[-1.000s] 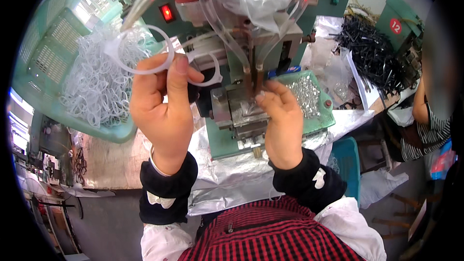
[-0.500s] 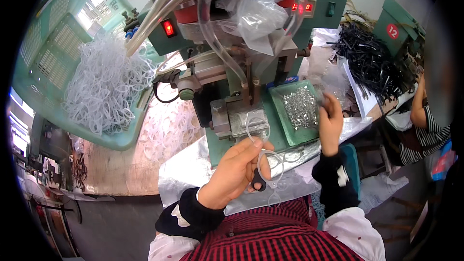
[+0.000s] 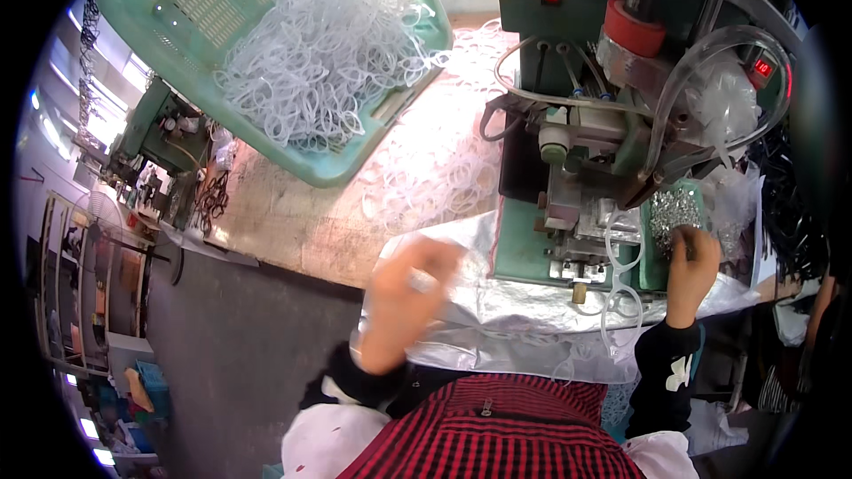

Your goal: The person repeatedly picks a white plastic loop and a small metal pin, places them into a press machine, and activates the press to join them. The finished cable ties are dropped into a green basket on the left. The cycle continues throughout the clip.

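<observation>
Small metal parts (image 3: pixel 676 210) lie heaped in one green tray (image 3: pixel 648 266) at the right of the frame, fixed to the front of a single green bench machine (image 3: pixel 568 168); they are too many and too small to count. The right hand (image 3: pixel 690 264) sits at the lower right of that tray, fingers bent down into the heap; whether it has pinched a piece cannot be told. One loop of clear tubing (image 3: pixel 621 288) hangs just left of this hand, from the machine's front down over the table edge.

The left hand (image 3: pixel 404 297) is in the lower middle of the frame, blurred, over a sheet of silvery plastic (image 3: pixel 497 302) that covers the near edge of the wooden table (image 3: pixel 302 222). Its fingers look loosely curled and something small and pale shows at them, but the blur hides what it is and how tight the grip is.

One large green basket (image 3: pixel 355 160) fills the upper left, tilted and piled with clear plastic rings (image 3: pixel 311 62), far too tangled to count. More loose rings (image 3: pixel 435 177) lie spread on the table between basket and machine. Several clear hoses (image 3: pixel 701 62) arch across the machine's top at the upper right, beside one red roll (image 3: pixel 632 28). Two red lamps show on the machine. Both sleeves are black, over a red checked garment (image 3: pixel 497 430).
</observation>
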Available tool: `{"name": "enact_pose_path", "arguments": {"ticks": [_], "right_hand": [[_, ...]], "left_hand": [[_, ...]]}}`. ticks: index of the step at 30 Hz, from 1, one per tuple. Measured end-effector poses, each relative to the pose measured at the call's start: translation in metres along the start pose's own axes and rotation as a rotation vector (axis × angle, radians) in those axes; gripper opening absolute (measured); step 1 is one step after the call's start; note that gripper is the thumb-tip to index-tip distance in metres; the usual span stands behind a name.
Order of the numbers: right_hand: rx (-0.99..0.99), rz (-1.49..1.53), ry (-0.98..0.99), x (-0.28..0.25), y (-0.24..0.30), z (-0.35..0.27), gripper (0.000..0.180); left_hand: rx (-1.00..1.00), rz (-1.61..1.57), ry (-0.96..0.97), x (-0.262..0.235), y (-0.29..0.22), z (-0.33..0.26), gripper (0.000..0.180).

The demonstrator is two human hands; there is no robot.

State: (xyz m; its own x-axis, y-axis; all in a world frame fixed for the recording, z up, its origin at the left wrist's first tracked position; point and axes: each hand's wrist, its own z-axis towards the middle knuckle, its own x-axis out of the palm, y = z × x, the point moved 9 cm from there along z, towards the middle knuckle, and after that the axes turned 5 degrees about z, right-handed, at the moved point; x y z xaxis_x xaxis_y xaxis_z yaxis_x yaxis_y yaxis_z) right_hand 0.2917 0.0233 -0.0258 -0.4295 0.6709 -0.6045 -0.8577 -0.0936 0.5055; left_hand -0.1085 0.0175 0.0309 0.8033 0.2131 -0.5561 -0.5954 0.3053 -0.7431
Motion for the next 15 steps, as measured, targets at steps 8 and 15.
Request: {"name": "enact_pose_path", "arguments": {"ticks": [8,15], "right_hand": [[0.233,0.408,-0.050,0.017,-0.022,-0.002,0.014],[0.359,0.581,0.016,0.024,-0.030,0.009,0.017]], "left_hand": [[0.421,0.819,0.250,-0.019,0.164,0.047,0.013],[0.179,0.424,-0.080,-0.065,0.119,0.132,0.016]]}}
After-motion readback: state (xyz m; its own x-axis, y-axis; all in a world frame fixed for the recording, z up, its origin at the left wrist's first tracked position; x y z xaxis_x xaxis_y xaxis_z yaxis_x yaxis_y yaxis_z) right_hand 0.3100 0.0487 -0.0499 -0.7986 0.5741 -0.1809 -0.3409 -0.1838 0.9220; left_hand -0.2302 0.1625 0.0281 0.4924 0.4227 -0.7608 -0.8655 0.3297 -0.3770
